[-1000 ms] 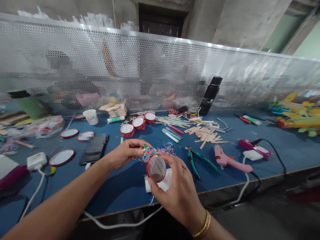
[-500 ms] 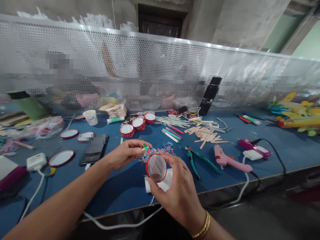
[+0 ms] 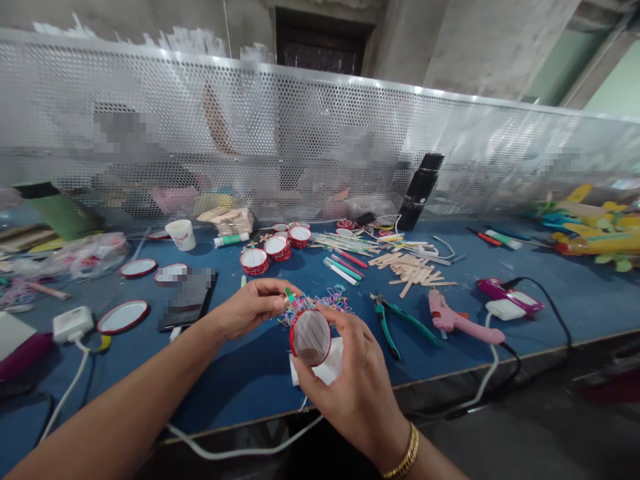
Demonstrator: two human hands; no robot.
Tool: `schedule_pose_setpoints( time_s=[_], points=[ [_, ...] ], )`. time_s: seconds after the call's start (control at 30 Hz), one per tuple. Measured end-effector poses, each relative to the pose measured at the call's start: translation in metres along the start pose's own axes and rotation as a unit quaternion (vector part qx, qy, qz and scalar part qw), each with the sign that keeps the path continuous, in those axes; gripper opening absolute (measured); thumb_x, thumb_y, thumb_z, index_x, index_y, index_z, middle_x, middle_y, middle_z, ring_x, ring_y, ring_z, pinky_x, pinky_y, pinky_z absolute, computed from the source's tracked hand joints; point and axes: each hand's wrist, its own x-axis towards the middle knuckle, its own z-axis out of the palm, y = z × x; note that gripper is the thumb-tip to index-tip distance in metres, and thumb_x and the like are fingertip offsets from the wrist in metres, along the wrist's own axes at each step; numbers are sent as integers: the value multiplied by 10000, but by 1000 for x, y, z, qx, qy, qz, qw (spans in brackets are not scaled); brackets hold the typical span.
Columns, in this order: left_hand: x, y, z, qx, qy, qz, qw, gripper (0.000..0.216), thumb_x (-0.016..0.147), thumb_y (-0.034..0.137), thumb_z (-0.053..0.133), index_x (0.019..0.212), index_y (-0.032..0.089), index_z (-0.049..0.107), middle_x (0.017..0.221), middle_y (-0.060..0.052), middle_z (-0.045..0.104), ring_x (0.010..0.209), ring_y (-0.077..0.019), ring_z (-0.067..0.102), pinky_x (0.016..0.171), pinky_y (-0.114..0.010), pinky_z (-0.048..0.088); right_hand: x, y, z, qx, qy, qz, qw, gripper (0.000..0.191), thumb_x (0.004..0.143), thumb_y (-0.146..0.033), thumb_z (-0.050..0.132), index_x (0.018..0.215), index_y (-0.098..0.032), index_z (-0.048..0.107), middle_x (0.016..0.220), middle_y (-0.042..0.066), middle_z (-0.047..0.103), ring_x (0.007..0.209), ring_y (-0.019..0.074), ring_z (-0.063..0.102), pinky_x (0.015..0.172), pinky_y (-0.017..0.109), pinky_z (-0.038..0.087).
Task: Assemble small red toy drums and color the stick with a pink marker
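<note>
My right hand [image 3: 353, 373] grips a round red-rimmed lid [image 3: 311, 339] by its edges, thumb below and fingers above. Its face looks greyish with faint stripes across it. A flat stick with a green tip [image 3: 290, 294] sticks out from the lid's upper edge. My left hand [image 3: 257, 308] is closed in a pinch around that tip; its exact hold is partly hidden. Behind the lid lies a pile of coloured rubber bands [image 3: 337, 300]. A white object [image 3: 331, 365] sits on the blue table [image 3: 225, 380] beneath the right hand.
Teal-handled cutting pliers [image 3: 387, 323] and a pink glue gun [image 3: 457, 320] lie on the right. Farther back are wooden sticks [image 3: 411, 270], markers [image 3: 345, 267] and red lids [image 3: 255, 259]. A phone [image 3: 193, 300] and white cup [image 3: 181, 235] are left. A perforated metal screen [image 3: 320, 133] stands behind.
The lid and my right hand have shifted very slightly left and down. My left hand stays nearly still at the green tip.
</note>
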Motion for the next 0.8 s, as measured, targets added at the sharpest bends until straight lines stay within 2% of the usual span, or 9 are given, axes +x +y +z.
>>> schedule_pose_setpoints(
  time_s=[0.5, 0.8],
  points=[
    [0, -2, -2, 1, -1, -4, 1000, 349, 582, 271, 892, 890, 148, 781, 804, -49, 702, 666, -96, 574, 627, -207, 443, 1, 0, 1, 7, -7, 8, 1000, 572, 755, -331, 711, 1255, -182, 477, 1194, 137, 631, 1108, 287, 602, 939, 493, 526],
    [-1, -1, -1, -12, -50, 9, 999, 574, 604, 309, 883, 1135, 160, 723, 773, -22, 629, 638, -91, 492, 631, -233, 409, 3, 0, 2, -12, 16, -2, 1000, 562, 749, -322, 711, 1237, -177, 474, 1200, 136, 638, 1109, 282, 608, 937, 496, 529]
  ],
)
